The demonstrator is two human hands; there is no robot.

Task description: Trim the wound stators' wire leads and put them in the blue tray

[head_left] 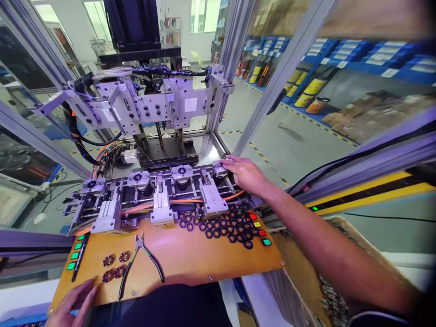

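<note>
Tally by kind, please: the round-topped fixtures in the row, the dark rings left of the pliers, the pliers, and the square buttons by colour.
Round-topped fixtures: 4, one partly under the right hand
Dark rings: 4
Pliers: 1
Green buttons: 5
Red buttons: 2
Yellow button: 1
Total: 17

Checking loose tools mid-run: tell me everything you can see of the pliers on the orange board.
The pliers have a silvery metallic head and two long, curved handles, mostly black, greenish near the head. They lie open on the orange board, head pointing away from the camera, handles spread. Four rings lie just left; whether one touches a handle is unclear. Neither the left hand nor the right hand touches them.
</note>
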